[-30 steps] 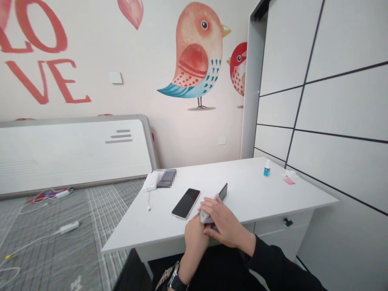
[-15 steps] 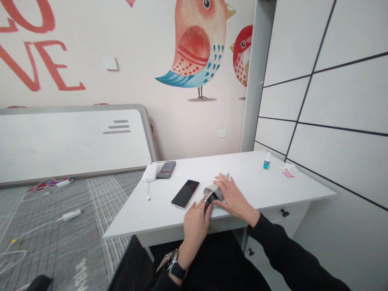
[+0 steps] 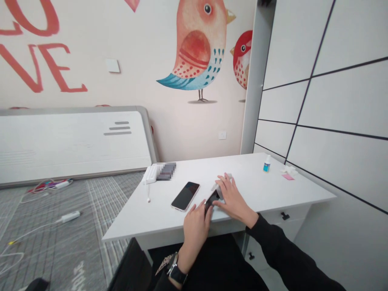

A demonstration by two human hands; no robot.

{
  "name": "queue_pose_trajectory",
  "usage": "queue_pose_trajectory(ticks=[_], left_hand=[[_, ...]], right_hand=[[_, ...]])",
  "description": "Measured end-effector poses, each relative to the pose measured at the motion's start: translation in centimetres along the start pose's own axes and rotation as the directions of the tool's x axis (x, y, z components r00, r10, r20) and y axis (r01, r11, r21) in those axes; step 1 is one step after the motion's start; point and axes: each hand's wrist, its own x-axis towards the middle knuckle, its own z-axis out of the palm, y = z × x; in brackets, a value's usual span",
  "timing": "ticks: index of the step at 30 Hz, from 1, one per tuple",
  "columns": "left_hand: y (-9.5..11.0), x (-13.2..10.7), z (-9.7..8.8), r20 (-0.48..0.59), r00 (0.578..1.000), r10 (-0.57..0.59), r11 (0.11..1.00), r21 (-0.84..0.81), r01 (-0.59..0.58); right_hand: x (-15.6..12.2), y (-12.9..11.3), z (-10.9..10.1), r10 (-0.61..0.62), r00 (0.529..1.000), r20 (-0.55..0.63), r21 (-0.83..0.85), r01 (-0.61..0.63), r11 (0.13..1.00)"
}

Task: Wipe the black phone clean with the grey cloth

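My left hand (image 3: 196, 224) is closed around the near end of a dark phone (image 3: 213, 199) with a shiny edge, which is tilted at the desk's front edge. Across its far end lies my right hand (image 3: 233, 198), fingers pressing on a pale grey cloth (image 3: 216, 186) and the thumb by the dark screen. The fingers partly hide both cloth and phone. To the left of my hands, a second phone (image 3: 185, 196) with a black screen and light frame rests face up on the white desk (image 3: 145, 218).
A white power strip (image 3: 150, 173) with a cable and a blurred dark item (image 3: 166, 171) sit at the desk's back left. Toward the back right are a small white-and-blue bottle (image 3: 266, 164) and a pink slip (image 3: 287, 177) beside crumpled tissue. Cables and an adapter (image 3: 70, 217) lie on the carpet.
The grey cloth has shifted away from me along the held phone, uncovering more of its dark screen. My left hand has stayed about where it was.
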Motion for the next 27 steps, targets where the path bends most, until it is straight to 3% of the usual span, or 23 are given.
queue_pose_trajectory(ticks=[5, 11, 16, 22, 27], left_hand=[[0.1, 0.0, -0.1, 0.049, 0.999, 0.009, 1.000, -0.024, -0.007], [0.0, -0.1, 0.1, -0.027, 0.999, 0.029, 0.999, -0.025, -0.030], [-0.2, -0.1, 0.4, 0.050, 0.999, 0.020, 1.000, -0.001, -0.020], [0.0, -0.2, 0.1, -0.046, 0.999, 0.021, 1.000, -0.008, -0.021], [-0.2, 0.0, 0.2, 0.029, 0.998, 0.049, 0.999, 0.012, -0.050]], right_hand=[[-1.0, -1.8, -0.2, -0.259, 0.961, 0.097, 0.081, 0.252, 0.964], [-0.4, -0.1, -0.8, -0.043, 0.998, 0.039, -0.008, 0.043, 0.999], [-1.1, -2.5, -1.0, -0.273, 0.956, 0.112, 0.143, 0.256, 0.956], [0.1, -0.2, -0.8, -0.011, 0.999, 0.036, 0.039, 0.009, 0.999], [-1.2, -3.2, -0.9, -0.274, 0.953, 0.129, 0.145, 0.255, 0.956]])
